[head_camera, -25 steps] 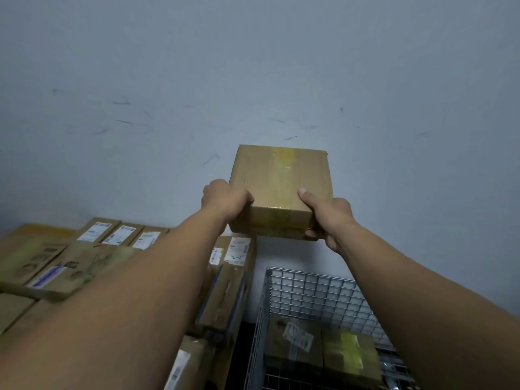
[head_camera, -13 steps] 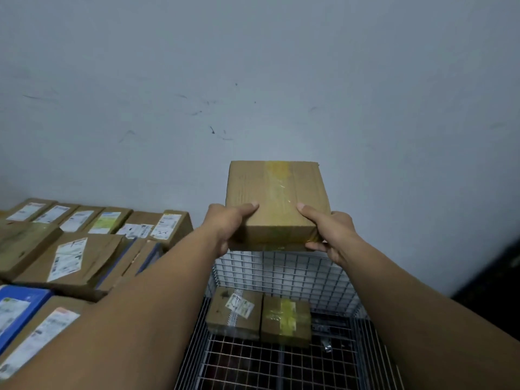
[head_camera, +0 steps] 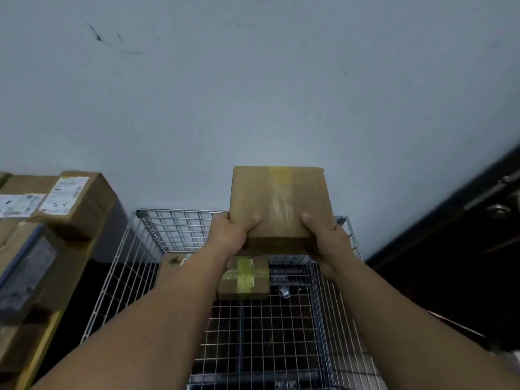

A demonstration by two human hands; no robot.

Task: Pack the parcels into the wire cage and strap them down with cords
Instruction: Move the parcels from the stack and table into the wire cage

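Observation:
I hold a brown cardboard parcel point(head_camera: 278, 204) with a strip of yellow tape over the far right part of the wire cage point(head_camera: 174, 223). My left hand point(head_camera: 229, 236) grips its near left corner, thumb on top. My right hand point(head_camera: 326, 243) grips the near right corner the same way. On the cage floor lies a small parcel with crossed yellow tape point(head_camera: 244, 278), right under the held one. A second parcel point(head_camera: 171, 263) lies to its left, mostly hidden by my left forearm.
A stack of labelled cardboard parcels point(head_camera: 64, 209) stands to the left of the cage. A grey wall rises behind it. A dark door with a handle point(head_camera: 498, 206) is at the right. The near mesh floor of the cage holds nothing.
The view has swung right and down, so the cage now sits centred under my arms. The parcel I carry has moved over the cage's far right side; both hands keep their grip.

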